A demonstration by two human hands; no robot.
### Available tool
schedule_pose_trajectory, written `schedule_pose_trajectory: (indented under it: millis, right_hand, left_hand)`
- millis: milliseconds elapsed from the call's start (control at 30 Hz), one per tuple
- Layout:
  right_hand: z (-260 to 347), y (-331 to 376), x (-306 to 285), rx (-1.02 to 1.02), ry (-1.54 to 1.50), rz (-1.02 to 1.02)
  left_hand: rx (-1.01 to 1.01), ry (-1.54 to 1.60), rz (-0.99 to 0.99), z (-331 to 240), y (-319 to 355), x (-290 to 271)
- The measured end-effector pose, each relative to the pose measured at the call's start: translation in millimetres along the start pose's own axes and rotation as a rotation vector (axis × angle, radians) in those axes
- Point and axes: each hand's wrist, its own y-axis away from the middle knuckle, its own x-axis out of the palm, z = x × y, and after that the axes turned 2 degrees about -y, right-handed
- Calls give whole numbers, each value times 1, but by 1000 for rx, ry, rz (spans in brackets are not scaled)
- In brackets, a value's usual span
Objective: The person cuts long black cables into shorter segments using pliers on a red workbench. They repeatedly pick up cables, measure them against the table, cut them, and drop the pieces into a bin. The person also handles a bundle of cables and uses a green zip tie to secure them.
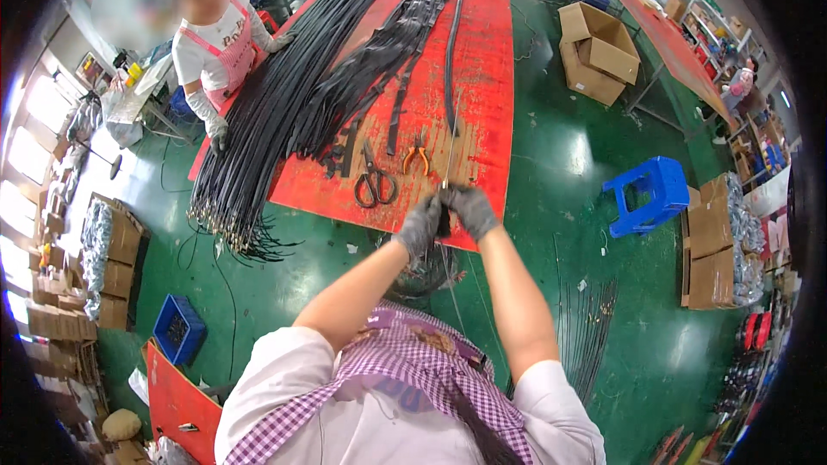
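Note:
Both my hands wear grey gloves and meet at the near edge of a long red table (pixel 491 77). My left hand (pixel 419 226) and my right hand (pixel 469 209) are closed together on the near end of a thin black cable (pixel 451 60) that runs away along the table. Just beyond my hands lie black scissors (pixel 374 181) and orange-handled pliers (pixel 416 158). A thick mass of black cables (pixel 284 112) covers the left part of the table and hangs over its near corner.
Another person in a pink apron (pixel 215 43) stands at the table's left side, gloved hands on the cables. A blue stool (pixel 650 194) and cardboard boxes (pixel 599 52) stand on the green floor to the right. A blue crate (pixel 178 329) and stacked boxes sit at the left.

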Motion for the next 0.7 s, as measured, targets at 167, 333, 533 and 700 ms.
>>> schedule_pose_trajectory:
  millis: [167, 333, 533, 700]
  right_hand:
    - [99, -27, 1, -182, -203, -20]
    - [108, -31, 18, -136, -413, -5]
    - [-75, 7, 14, 280, -526, -63]
    - [-265, 136, 15, -67, 736, -248]
  left_hand:
    - [125, 765, -66, -60, -27, -31]
    - [267, 367, -386, -65, -31, -36]
    - [-81, 137, -520, 64, -35, -16]
    - [-281, 656, -410, 118, 7, -27]
